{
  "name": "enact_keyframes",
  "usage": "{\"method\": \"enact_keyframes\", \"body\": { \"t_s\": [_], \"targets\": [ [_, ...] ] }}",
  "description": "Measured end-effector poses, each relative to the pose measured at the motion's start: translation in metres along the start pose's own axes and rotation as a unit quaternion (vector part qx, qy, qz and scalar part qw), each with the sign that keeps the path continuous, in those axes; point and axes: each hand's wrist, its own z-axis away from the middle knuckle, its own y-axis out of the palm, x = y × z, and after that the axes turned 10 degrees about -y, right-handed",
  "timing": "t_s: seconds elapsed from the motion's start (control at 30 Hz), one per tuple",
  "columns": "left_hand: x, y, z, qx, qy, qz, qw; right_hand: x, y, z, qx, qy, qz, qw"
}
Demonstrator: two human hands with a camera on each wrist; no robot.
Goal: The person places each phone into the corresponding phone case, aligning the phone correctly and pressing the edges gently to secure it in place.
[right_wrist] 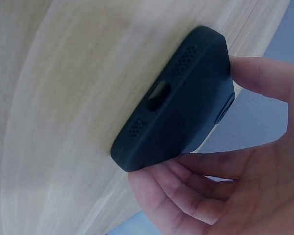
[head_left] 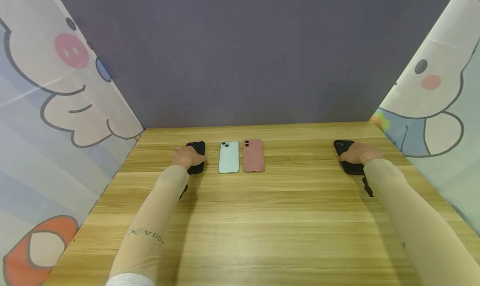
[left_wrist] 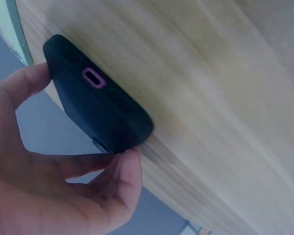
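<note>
On the left of the wooden table, my left hand (head_left: pixel 186 156) grips a black phone (head_left: pixel 196 169) by its two long sides, thumb on one edge and fingers on the other. The left wrist view shows that phone's bottom end (left_wrist: pixel 95 98) with a pink-rimmed port. Far to the right, my right hand (head_left: pixel 358 153) holds another black phone (head_left: pixel 352 168) in the same way, across its sides. Its dark case (right_wrist: pixel 181 103) has a port opening and speaker holes in the right wrist view. Both phones lie with their camera sides up, close over the tabletop.
Between the hands, nearer the left one, a white phone (head_left: pixel 228 157) and a pink phone (head_left: pixel 253 156) lie side by side, backs up. The wooden table (head_left: pixel 281 219) ends at a grey back panel (head_left: pixel 255 61). Cartoon-printed cloths (head_left: pixel 56 111) flank both sides.
</note>
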Motion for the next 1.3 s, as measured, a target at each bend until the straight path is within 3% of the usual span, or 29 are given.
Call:
{"method": "enact_keyframes", "body": {
  "t_s": [0.13,0.37,0.57,0.9,1.0,1.3],
  "targets": [
    [-0.008,-0.002,0.004,-0.015,0.005,-0.003,0.9999,-0.001,0.0,0.001,0.001,-0.002,-0.001,1.0],
    [-0.028,-0.001,0.013,-0.022,0.05,-0.005,0.9985,-0.002,0.0,0.001,-0.003,0.003,-0.003,1.0],
    [-0.039,0.002,0.016,-0.004,0.064,0.044,0.9969,0.001,0.0,0.002,-0.005,0.003,-0.002,1.0],
    [-0.047,0.013,0.016,0.034,0.045,0.136,0.9891,0.004,0.001,0.001,-0.003,0.01,-0.007,1.0],
    [-0.052,0.017,0.017,0.047,0.038,0.135,0.989,0.003,0.0,0.002,0.001,0.01,-0.009,1.0],
    [-0.073,0.024,0.033,0.023,0.043,0.095,0.9943,0.004,-0.003,0.003,-0.001,0.018,-0.007,1.0]
  ]
}}
